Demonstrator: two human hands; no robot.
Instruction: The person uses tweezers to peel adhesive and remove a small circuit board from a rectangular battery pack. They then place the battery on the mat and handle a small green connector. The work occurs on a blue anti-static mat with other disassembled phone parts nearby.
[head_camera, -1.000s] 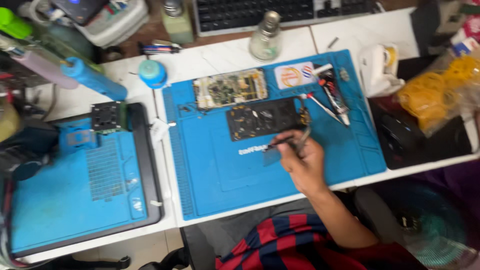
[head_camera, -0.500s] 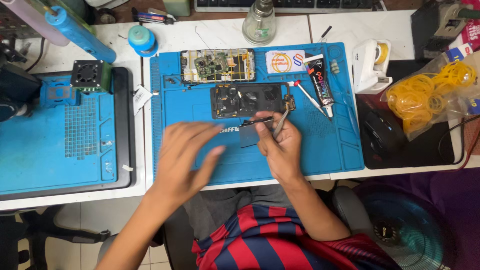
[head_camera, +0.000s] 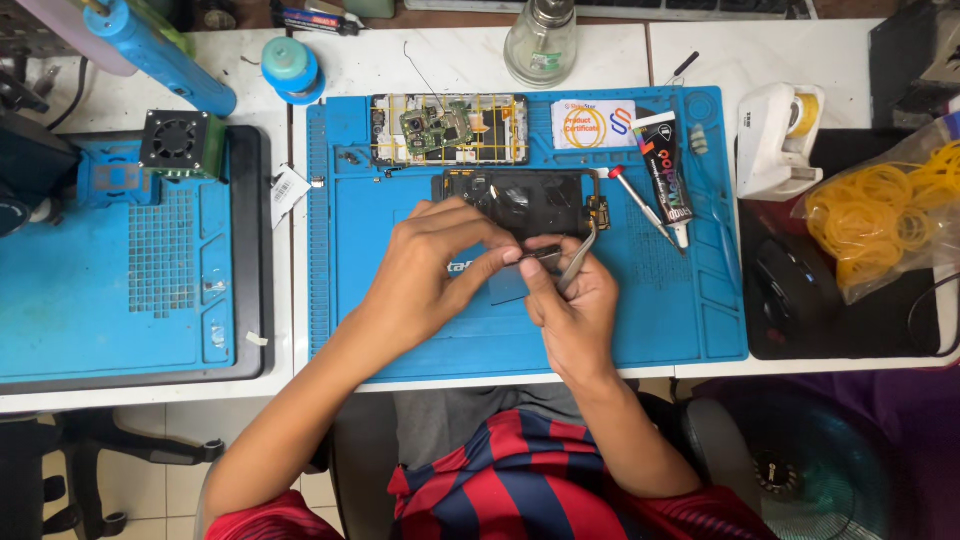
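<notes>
closest to the person, both hands meet over the front middle of the blue repair mat (head_camera: 640, 340). the left hand (head_camera: 425, 275) has its thumb and forefinger pinched shut on a small dark flat part (head_camera: 540, 254), and the right hand (head_camera: 570, 310) is closed around slim metal tweezers (head_camera: 578, 262) while its fingertips also press on that same part. just under the fingers a small grey square piece (head_camera: 505, 287) lies flat on the mat.

the part looks thin and very light, likely stiff but easy to bend or crack, so i'd judge the edges are the place to hold it, with a gentle pinch rather than a squeeze. the tweezers look smooth, so something that small could slip out and skitter off.

just beyond the hands lies a dark opened phone body (head_camera: 520, 200), nearly touching the left knuckles, so there's little room that way. behind it sits a phone frame with a green circuit board (head_camera: 450, 130). to the right, a black glue tube (head_camera: 662, 165) and a thin probe (head_camera: 640, 205) lie near. the freest mat is toward the right front corner and along the near edge, which drops off to the person's lap.
</notes>
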